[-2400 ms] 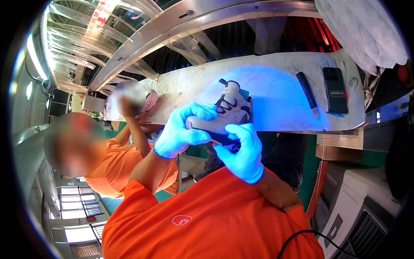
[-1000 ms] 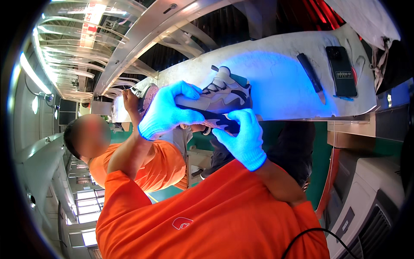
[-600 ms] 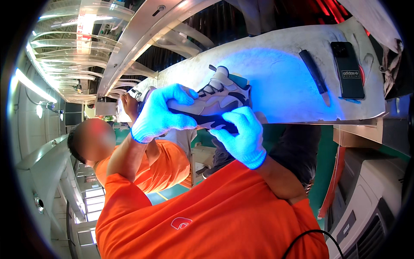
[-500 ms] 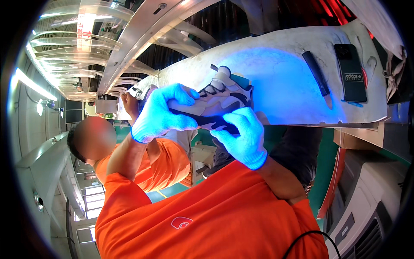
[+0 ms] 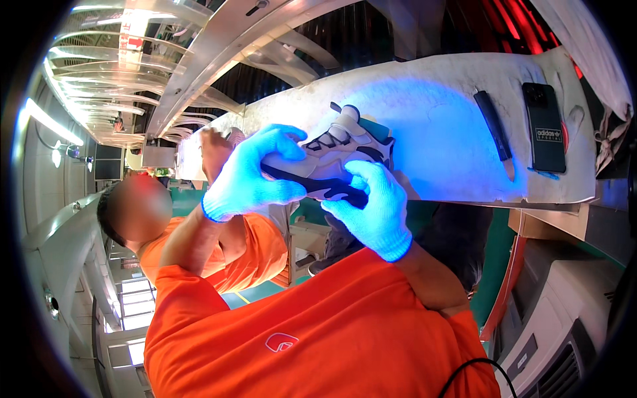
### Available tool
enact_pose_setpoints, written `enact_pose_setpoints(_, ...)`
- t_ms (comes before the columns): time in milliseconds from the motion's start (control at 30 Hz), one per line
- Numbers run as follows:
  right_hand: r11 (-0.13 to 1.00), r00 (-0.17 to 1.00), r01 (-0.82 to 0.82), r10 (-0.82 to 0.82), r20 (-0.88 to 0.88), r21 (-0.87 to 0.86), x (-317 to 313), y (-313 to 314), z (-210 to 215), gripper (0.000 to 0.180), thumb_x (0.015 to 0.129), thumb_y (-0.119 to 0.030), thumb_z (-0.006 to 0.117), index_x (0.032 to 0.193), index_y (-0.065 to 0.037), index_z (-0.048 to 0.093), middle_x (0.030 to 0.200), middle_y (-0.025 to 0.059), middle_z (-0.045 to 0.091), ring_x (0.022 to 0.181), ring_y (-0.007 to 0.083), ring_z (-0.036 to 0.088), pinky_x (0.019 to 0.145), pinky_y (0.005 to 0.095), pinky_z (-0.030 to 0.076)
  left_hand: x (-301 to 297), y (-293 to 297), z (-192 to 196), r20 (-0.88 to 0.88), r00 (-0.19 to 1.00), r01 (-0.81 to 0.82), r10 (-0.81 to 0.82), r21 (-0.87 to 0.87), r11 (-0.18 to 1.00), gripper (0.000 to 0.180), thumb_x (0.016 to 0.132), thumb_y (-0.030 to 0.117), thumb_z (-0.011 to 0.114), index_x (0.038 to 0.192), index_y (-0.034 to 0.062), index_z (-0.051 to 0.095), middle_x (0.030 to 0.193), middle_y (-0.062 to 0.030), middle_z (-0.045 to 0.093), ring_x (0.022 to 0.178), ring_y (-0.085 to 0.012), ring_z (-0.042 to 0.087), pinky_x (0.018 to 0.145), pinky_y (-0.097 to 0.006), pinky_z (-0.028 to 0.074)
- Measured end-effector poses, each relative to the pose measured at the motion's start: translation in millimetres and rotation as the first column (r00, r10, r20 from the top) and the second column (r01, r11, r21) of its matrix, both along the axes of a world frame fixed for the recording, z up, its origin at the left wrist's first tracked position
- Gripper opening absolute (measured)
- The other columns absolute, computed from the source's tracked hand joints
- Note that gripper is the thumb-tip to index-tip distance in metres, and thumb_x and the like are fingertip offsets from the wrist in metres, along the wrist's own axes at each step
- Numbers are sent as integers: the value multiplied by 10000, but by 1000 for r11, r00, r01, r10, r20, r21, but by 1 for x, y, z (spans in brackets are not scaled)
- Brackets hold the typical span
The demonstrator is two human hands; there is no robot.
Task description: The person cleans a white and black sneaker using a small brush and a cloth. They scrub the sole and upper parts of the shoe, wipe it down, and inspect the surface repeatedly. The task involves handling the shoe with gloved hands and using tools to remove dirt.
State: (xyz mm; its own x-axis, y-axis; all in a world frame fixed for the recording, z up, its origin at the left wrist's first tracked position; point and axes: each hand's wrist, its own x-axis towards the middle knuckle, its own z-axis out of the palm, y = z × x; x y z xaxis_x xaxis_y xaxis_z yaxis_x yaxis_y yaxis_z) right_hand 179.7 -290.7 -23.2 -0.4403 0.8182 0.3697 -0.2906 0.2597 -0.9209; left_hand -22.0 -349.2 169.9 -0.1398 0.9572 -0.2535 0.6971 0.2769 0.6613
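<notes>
Left hand [image 5: 249,176] in a blue glove, fingers clamped over a white and black sneaker [image 5: 332,156], right hand [image 5: 371,209] gripping its dark sole from below, shoe held above the blue-lit surface [image 5: 444,126], dark phone [image 5: 545,127] and flat tool [image 5: 494,129] lying near, a co-worker's hand [image 5: 213,147] beyond.

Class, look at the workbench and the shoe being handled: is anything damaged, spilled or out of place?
Nothing is clearly wrong. The left hand and right hand, both in blue gloves, hold a white and black sneaker over the blue-lit white bench. Its near edge looks chipped and worn. A dark tool and phone lie flat.
</notes>
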Motion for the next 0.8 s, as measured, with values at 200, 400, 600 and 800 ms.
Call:
enact_pose_setpoints(200, 999, 998, -27, 24, 61, 47, -3, 6, 8, 731, 752, -205, 1047, 1351, -74, 649, 1116, 110, 727, 881, 247, 733, 749, 365, 635, 7, 7, 3, -334, 939, 71, -87, -62, 996, 878, 646, 443, 1085, 1312, -1, 724, 1307, -174, 722, 1177, -326, 750, 1017, -408, 587)
enact_pose_setpoints(400, 999, 998, -32, 31, 49, 32, -5, 7, 9, 724, 760, -229, 1051, 1355, -60, 673, 1089, 105, 737, 864, 224, 717, 760, 367, 621, 16, 8, 0, -398, 916, 17, -47, -78, 997, 884, 635, 516, 1061, 1272, -13, 751, 1158, -173, 763, 1087, -328, 775, 954, -400, 605)
enact_pose_setpoints(600, 997, 991, -70, 68, 111, 15, -3, 8, 11, 722, 773, -226, 1036, 1357, -52, 650, 1145, 122, 749, 902, 249, 745, 779, 378, 647, 15, 3, -13, -534, 842, 99, -72, 22, 995, 850, 619, 552, 1040, 1208, 1, 770, 1123, -172, 765, 1032, -365, 766, 923, -439, 606)
enact_pose_setpoints(800, 997, 993, -72, 75, 91, -35, -5, 13, 13, 719, 776, -224, 1030, 1369, -53, 661, 1155, 126, 753, 946, 255, 767, 809, 380, 655, 15, 11, -25, -546, 832, 258, -104, 213, 942, 766, 568, 573, 1072, 1061, 56, 795, 973, -107, 763, 889, -309, 755, 809, -409, 604)
